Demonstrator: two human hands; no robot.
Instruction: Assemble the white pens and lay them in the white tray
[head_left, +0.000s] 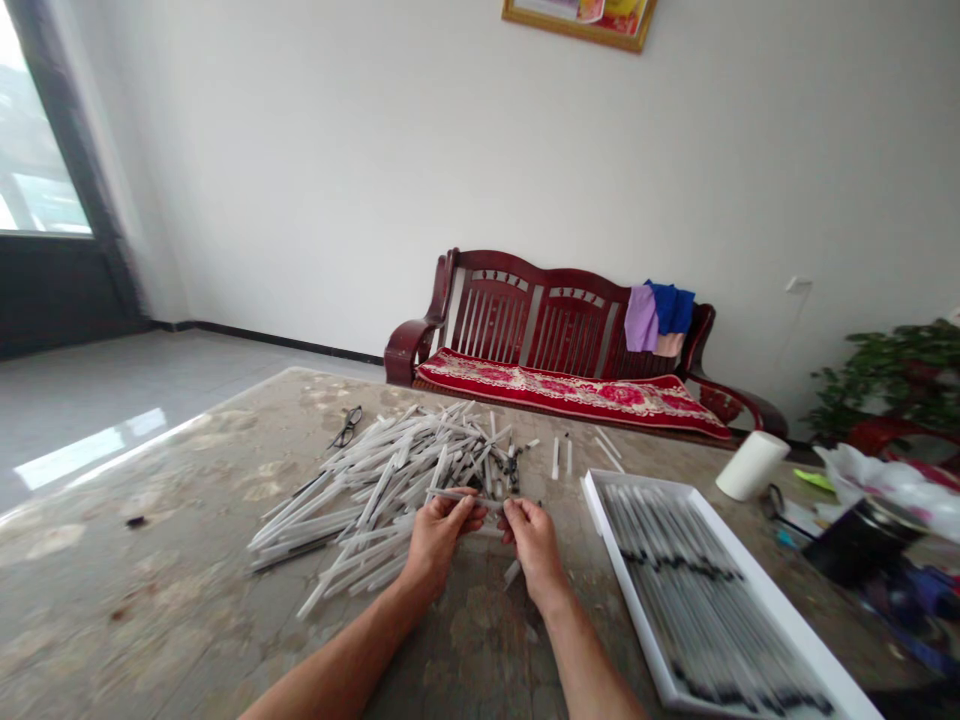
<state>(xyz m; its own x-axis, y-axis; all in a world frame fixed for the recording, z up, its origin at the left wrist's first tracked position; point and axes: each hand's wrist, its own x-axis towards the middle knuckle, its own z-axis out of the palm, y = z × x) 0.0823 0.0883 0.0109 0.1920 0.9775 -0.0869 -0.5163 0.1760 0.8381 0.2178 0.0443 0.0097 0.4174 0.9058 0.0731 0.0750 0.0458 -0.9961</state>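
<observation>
Fingertips [480, 512] of both hands pinch a slim white plastic tube [459, 496] above a mottled stone-look counter [142, 560] — left hand [442, 535] at one end, right hand [534, 548] at the other, the grip narrow and shut on the tube. Bare forearms [337, 690] reach in from the bottom of the view. One loose tube [512, 573] lies just below the right hand. A crisscrossed heap of similar tubes [375, 505] spreads just beside and beyond the left hand, with dark fittings [512, 470] showing at its far end. Black-framed eyeglasses [345, 427] rest on the counter just past the heap. Several short white pieces [556, 458] lie apart to the right of it, near a shallow white tray [780, 605], whose long rows of black-marked tubes [705, 590] sit side by side. Farther right, a white paper roll [752, 465] lies on its side near a black container [862, 540] and a crumpled plastic bag [885, 490]. Beyond the counter stands a dark red wooden bench [495, 320] with a floral red cushion [570, 392] and clothes [660, 320] draped over its back — a leafy potted plant [892, 380] to its right, a framed picture [577, 15] on the wall above, a bright window [37, 130] at far left.
</observation>
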